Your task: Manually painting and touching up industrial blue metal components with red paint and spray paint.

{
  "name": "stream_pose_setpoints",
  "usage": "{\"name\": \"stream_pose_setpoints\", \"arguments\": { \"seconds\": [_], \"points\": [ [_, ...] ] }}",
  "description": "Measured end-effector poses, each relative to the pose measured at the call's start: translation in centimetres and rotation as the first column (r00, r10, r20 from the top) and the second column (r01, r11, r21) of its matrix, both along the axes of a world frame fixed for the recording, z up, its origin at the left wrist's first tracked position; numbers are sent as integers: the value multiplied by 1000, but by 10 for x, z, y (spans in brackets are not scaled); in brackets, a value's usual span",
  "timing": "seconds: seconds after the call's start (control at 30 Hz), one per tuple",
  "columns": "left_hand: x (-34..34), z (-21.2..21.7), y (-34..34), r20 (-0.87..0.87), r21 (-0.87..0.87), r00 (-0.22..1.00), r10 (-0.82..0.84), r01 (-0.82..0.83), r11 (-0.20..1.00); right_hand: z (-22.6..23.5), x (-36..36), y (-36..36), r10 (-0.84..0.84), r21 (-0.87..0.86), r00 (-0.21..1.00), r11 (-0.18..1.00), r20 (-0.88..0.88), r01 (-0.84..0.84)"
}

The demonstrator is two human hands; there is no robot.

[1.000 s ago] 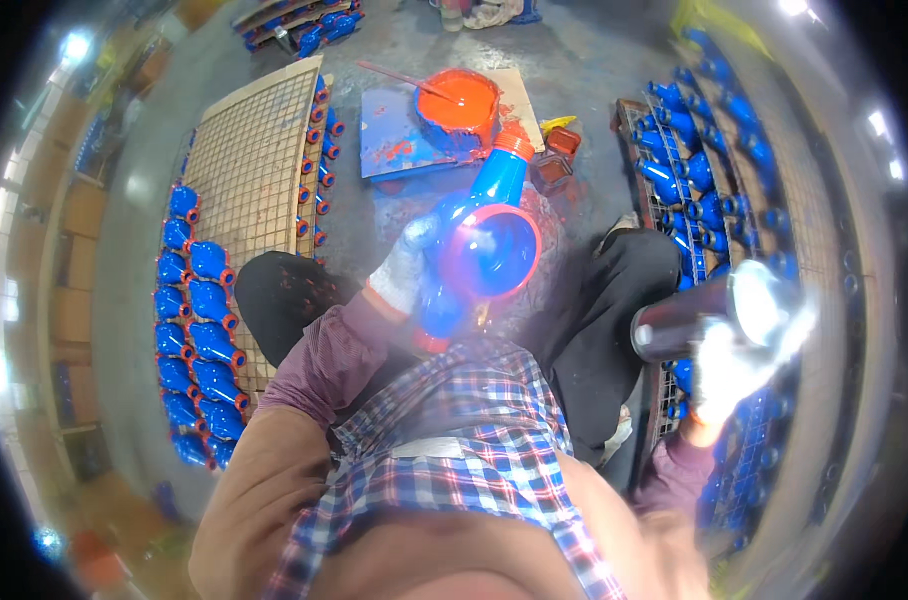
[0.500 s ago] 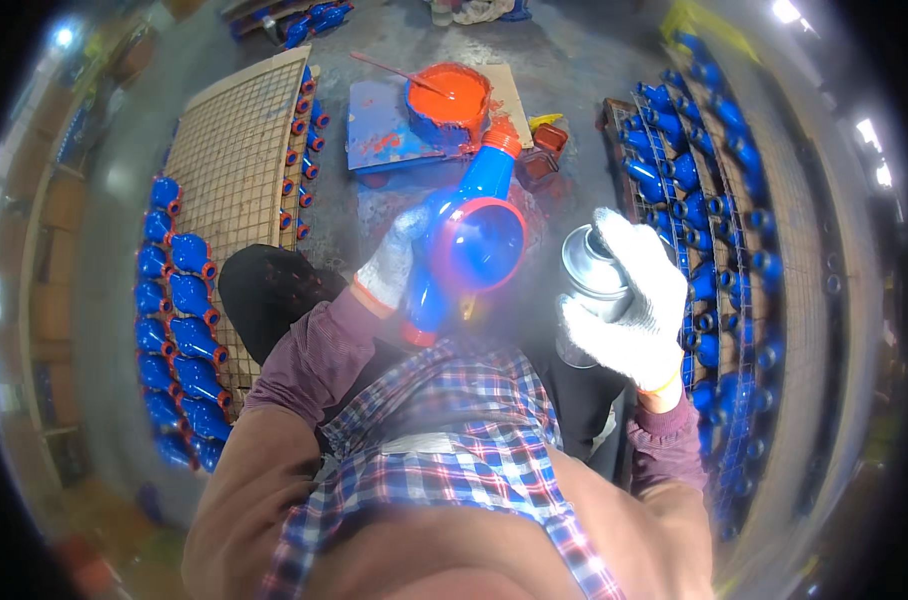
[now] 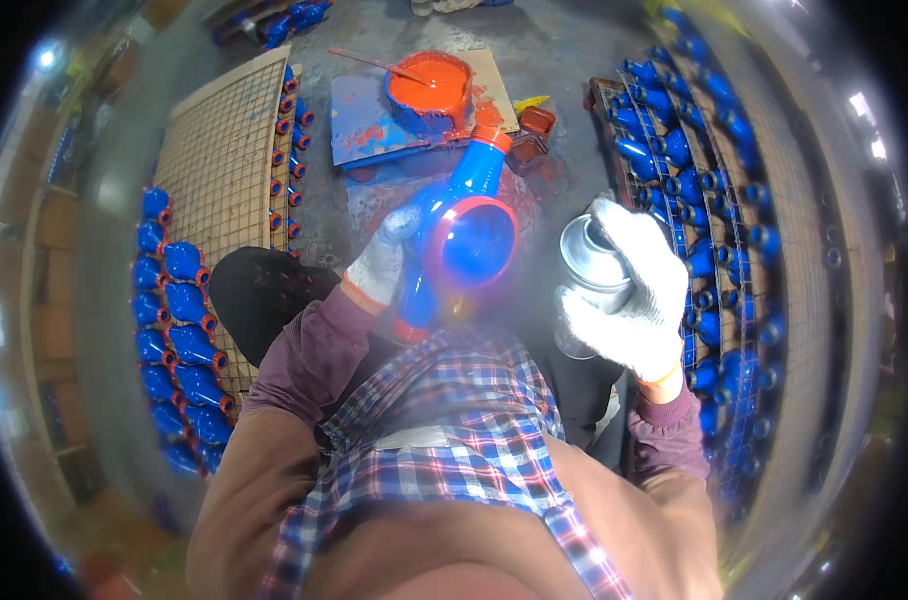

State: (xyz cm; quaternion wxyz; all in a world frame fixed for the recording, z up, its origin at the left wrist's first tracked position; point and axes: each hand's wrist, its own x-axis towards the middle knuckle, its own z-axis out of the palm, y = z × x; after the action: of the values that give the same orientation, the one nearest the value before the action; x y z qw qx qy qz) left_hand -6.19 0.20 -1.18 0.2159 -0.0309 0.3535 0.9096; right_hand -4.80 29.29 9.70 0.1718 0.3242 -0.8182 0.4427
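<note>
My left hand (image 3: 386, 255), in a white knit glove, is closed around the left side of a glossy blue valve body (image 3: 439, 205). Orange-red paint coats its ends and the rim of its wide round opening, which faces up toward me. In my gloved right hand (image 3: 636, 290) is a silver, dome-topped can (image 3: 586, 255) that looks like a spray can. Its fingers wrap the far and near sides of the can; part of the top is hidden by them. A gap separates the can from the valve body, both held above my lap.
Ahead, a tub of orange-red paint (image 3: 436, 85) with a stick (image 3: 374, 63) in it stands on paint-stained boards (image 3: 369, 140). Small red containers (image 3: 530, 148) lie beside it. Blue fittings line the left mesh rack (image 3: 224, 130) and the right rack (image 3: 664, 160).
The view has shifted, so the floor, racks and paint tub appear slightly farther left. Both hands keep their hold, and the valve body and can stay in nearly the same pose.
</note>
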Motion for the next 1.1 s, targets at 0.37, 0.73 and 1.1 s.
{"name": "stream_pose_setpoints", "arguments": {
  "seconds": [0.37, 0.73, 1.1],
  "points": [
    [-2, -5, 0, 14, -118, 1000, 23, -21, 993, 5, 0, -3, -60, 52, 998, 997, 17, 59],
    [-1, -17, -8, -16, -114, 999, 43, -44, 992, 5, 4, 4, -65, 3, 996, 998, -67, 66],
    [-4, -17, -8, -26, -31, 996, 83, -84, 996, 17, 15, 24, -151, -44, 980, 988, -131, 146]
  ]
}}
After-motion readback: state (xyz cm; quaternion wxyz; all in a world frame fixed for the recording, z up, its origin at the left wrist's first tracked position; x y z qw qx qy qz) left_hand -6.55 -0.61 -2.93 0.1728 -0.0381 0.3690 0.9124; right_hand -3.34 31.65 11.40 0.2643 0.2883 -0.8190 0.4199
